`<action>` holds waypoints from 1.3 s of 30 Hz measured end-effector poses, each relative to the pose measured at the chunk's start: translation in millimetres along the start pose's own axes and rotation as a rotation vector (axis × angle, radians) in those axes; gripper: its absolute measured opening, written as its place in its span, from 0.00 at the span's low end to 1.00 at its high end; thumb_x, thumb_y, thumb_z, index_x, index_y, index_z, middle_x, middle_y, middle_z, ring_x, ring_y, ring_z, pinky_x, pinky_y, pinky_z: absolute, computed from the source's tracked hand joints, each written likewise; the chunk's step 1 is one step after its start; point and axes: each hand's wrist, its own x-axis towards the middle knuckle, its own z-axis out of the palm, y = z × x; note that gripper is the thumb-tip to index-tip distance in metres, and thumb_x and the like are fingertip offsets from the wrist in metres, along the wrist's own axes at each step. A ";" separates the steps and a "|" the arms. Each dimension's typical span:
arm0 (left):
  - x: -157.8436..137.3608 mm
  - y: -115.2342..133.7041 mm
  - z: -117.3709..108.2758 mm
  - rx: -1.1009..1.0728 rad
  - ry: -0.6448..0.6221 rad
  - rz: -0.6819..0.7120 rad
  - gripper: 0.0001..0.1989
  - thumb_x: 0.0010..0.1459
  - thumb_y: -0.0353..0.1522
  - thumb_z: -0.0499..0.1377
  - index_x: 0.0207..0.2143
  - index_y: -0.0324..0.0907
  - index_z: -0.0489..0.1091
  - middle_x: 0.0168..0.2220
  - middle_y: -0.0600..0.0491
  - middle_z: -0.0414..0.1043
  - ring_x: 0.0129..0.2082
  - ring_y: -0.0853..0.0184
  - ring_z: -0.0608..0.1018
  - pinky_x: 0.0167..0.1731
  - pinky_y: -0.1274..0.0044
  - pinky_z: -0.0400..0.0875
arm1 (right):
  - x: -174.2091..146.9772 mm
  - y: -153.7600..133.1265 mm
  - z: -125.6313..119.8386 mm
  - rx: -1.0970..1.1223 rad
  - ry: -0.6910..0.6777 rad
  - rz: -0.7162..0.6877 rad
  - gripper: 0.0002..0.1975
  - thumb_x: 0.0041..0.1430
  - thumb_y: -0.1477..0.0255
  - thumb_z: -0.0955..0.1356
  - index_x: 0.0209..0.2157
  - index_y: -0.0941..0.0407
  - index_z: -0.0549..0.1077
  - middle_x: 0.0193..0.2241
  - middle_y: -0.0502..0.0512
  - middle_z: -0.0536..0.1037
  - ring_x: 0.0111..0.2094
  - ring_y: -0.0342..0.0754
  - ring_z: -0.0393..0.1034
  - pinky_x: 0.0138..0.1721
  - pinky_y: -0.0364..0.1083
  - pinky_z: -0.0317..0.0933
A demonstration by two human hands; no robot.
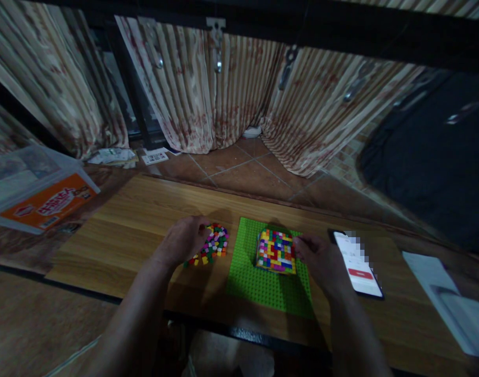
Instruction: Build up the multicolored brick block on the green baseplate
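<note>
a single camera sits on the person's head, looking forward and steeply down past the fingers (299, 246), with both forearms (141, 301) running in from below. the table (121, 230) under the fingers is near, its far edge sloping down to the right. the wide view reaches beyond the fingers over the floor (239, 162) to the curtains (239, 89), farther off and higher up.

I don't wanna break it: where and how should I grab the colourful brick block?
Probably the left and right walls of the colourful brick block, one hand from each side: it looks boxy, straight-sided. The right hand is by its right edge. It stands on the green baseplate, so reaching underneath looks hard.
</note>
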 end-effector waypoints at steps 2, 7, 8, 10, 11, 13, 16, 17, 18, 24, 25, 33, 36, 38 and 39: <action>-0.3 1.0 -0.8 0.012 -0.008 -0.001 0.09 0.56 0.30 0.53 0.30 0.41 0.73 0.26 0.53 0.73 0.28 0.68 0.74 0.29 0.80 0.61 | 0.8 1.4 0.9 0.011 0.008 0.002 0.18 0.54 0.57 0.66 0.37 0.56 0.76 0.26 0.54 0.80 0.27 0.49 0.75 0.27 0.44 0.63; -0.5 2.1 -1.8 0.019 -0.011 -0.001 0.10 0.57 0.29 0.52 0.32 0.41 0.73 0.26 0.53 0.73 0.28 0.68 0.74 0.30 0.79 0.61 | -0.8 0.9 1.1 0.042 0.005 -0.017 0.18 0.54 0.59 0.66 0.38 0.57 0.76 0.29 0.56 0.80 0.30 0.50 0.76 0.29 0.45 0.65; -0.4 1.8 -1.6 0.019 -0.012 -0.003 0.10 0.57 0.30 0.52 0.33 0.41 0.74 0.27 0.52 0.74 0.29 0.67 0.74 0.30 0.79 0.62 | -1.2 0.4 1.1 0.047 0.005 -0.022 0.17 0.54 0.59 0.66 0.38 0.57 0.76 0.29 0.56 0.80 0.30 0.50 0.76 0.29 0.45 0.65; 0.1 0.6 -0.8 0.022 -0.015 0.000 0.10 0.57 0.30 0.52 0.34 0.41 0.74 0.27 0.52 0.74 0.29 0.67 0.74 0.29 0.79 0.62 | -1.5 -0.6 1.4 0.067 0.004 -0.023 0.16 0.54 0.60 0.66 0.38 0.57 0.76 0.29 0.56 0.80 0.30 0.50 0.76 0.29 0.46 0.66; 0.4 -0.2 -0.1 0.025 -0.015 0.005 0.10 0.57 0.30 0.52 0.34 0.41 0.74 0.27 0.52 0.74 0.29 0.67 0.74 0.29 0.79 0.62 | -1.4 -1.1 1.6 0.078 0.002 -0.018 0.16 0.54 0.61 0.66 0.38 0.57 0.76 0.29 0.56 0.80 0.30 0.50 0.76 0.30 0.46 0.66; 1.2 -1.9 1.2 0.035 -0.014 0.020 0.10 0.57 0.30 0.52 0.33 0.42 0.73 0.27 0.52 0.74 0.29 0.68 0.74 0.29 0.80 0.62 | -1.1 -1.8 2.0 0.095 -0.008 -0.004 0.16 0.53 0.61 0.67 0.37 0.58 0.76 0.30 0.56 0.80 0.31 0.50 0.76 0.30 0.46 0.67; 2.2 -3.8 2.8 0.039 -0.013 0.035 0.10 0.57 0.30 0.52 0.32 0.42 0.73 0.27 0.53 0.74 0.29 0.68 0.74 0.29 0.80 0.62 | -0.8 -2.0 2.8 0.134 -0.018 0.003 0.16 0.53 0.61 0.67 0.38 0.58 0.76 0.30 0.57 0.80 0.31 0.50 0.76 0.31 0.47 0.68; 2.5 -4.2 3.1 0.031 -0.013 0.034 0.10 0.56 0.30 0.52 0.32 0.42 0.74 0.27 0.53 0.74 0.29 0.68 0.74 0.29 0.80 0.62 | -0.6 -1.6 3.1 0.151 -0.022 0.005 0.16 0.53 0.61 0.67 0.38 0.59 0.76 0.29 0.57 0.80 0.30 0.50 0.76 0.31 0.47 0.68; 2.7 -4.5 3.4 0.020 -0.011 0.034 0.10 0.56 0.29 0.52 0.33 0.42 0.74 0.27 0.53 0.74 0.29 0.67 0.75 0.30 0.79 0.63 | -0.5 -1.0 3.4 0.172 -0.028 0.008 0.17 0.53 0.61 0.67 0.37 0.59 0.75 0.29 0.56 0.80 0.30 0.49 0.76 0.31 0.47 0.68; 2.4 -5.2 2.9 -0.031 0.024 0.010 0.11 0.53 0.27 0.54 0.36 0.42 0.75 0.28 0.53 0.75 0.32 0.66 0.75 0.34 0.79 0.65 | 1.3 3.2 5.5 0.279 -0.037 0.031 0.19 0.49 0.59 0.69 0.37 0.59 0.75 0.26 0.54 0.79 0.25 0.47 0.74 0.27 0.46 0.69; 2.3 -5.7 2.3 -0.033 0.026 0.002 0.11 0.53 0.27 0.54 0.36 0.42 0.75 0.28 0.53 0.75 0.32 0.67 0.75 0.34 0.79 0.65 | 1.2 2.6 5.6 0.286 -0.036 0.035 0.19 0.49 0.59 0.70 0.36 0.59 0.76 0.25 0.54 0.79 0.25 0.47 0.74 0.26 0.46 0.69; -0.8 -16.3 -5.2 -0.047 0.047 -0.070 0.09 0.54 0.26 0.54 0.34 0.41 0.74 0.29 0.52 0.75 0.33 0.66 0.75 0.35 0.78 0.65 | -1.3 -0.1 -4.5 0.151 0.020 0.061 0.18 0.48 0.58 0.70 0.35 0.57 0.77 0.27 0.55 0.81 0.28 0.52 0.76 0.29 0.48 0.68; -2.6 -19.7 -6.7 -0.042 0.057 -0.067 0.09 0.54 0.26 0.54 0.33 0.41 0.73 0.28 0.52 0.74 0.32 0.67 0.75 0.34 0.79 0.64 | -4.4 -7.4 -8.1 0.049 0.202 0.062 0.18 0.50 0.56 0.69 0.35 0.56 0.78 0.26 0.55 0.80 0.30 0.54 0.76 0.29 0.48 0.66; -3.8 -21.1 -7.2 -0.023 0.055 -0.052 0.10 0.54 0.25 0.52 0.31 0.41 0.73 0.28 0.52 0.74 0.31 0.67 0.74 0.33 0.79 0.64 | -10.9 -20.5 -2.9 0.060 0.331 0.011 0.16 0.51 0.58 0.69 0.34 0.55 0.77 0.27 0.55 0.79 0.32 0.53 0.75 0.31 0.48 0.66; -4.4 -21.7 -7.5 -0.011 0.052 -0.047 0.11 0.54 0.25 0.51 0.31 0.41 0.73 0.28 0.52 0.74 0.30 0.67 0.74 0.32 0.79 0.63 | -15.6 -29.1 2.9 0.096 0.355 -0.030 0.15 0.51 0.59 0.69 0.35 0.55 0.77 0.28 0.55 0.79 0.32 0.53 0.75 0.32 0.47 0.66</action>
